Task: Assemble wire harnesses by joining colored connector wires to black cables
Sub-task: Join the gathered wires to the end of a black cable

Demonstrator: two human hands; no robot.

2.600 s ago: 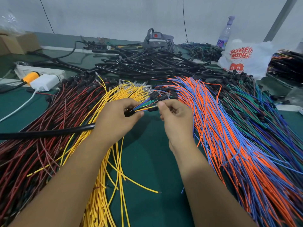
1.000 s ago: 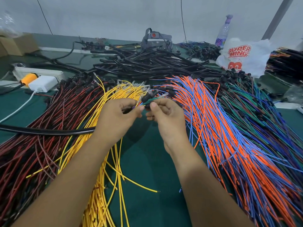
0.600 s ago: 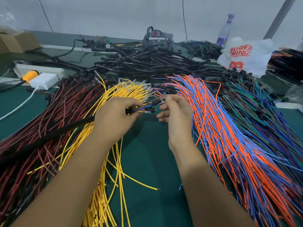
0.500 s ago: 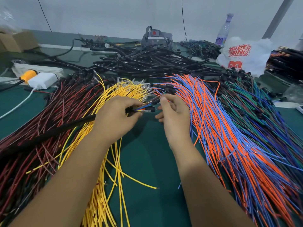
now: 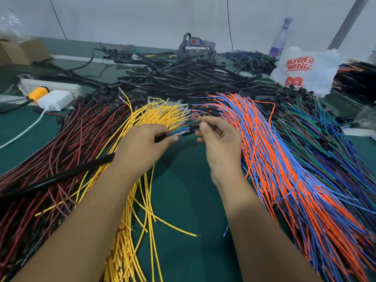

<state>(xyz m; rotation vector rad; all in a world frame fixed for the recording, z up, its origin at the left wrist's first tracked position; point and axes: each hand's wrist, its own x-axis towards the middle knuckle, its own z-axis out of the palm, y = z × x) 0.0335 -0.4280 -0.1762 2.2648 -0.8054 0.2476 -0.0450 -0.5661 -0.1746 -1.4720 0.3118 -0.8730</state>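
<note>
Our left hand (image 5: 142, 147) grips 1 black cable (image 5: 61, 177); our right hand (image 5: 220, 139) seemingly pinches its colored wires' (image 5: 179, 132) black plug (image 5: 192, 129).

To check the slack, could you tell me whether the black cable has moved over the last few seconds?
Yes. The tail of the black cable has swung toward the person, slanting across the red wires, farther from the white charger.

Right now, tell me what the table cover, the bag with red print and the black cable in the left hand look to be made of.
Table cover: matte green, likely felt or rubber mat; no glare.
Bag: thin white plastic film; crinkled, translucent.
Black cable, gripped by the left hand: smooth glossy sheath, probably PVC or rubber; a highlight runs along it.
</note>
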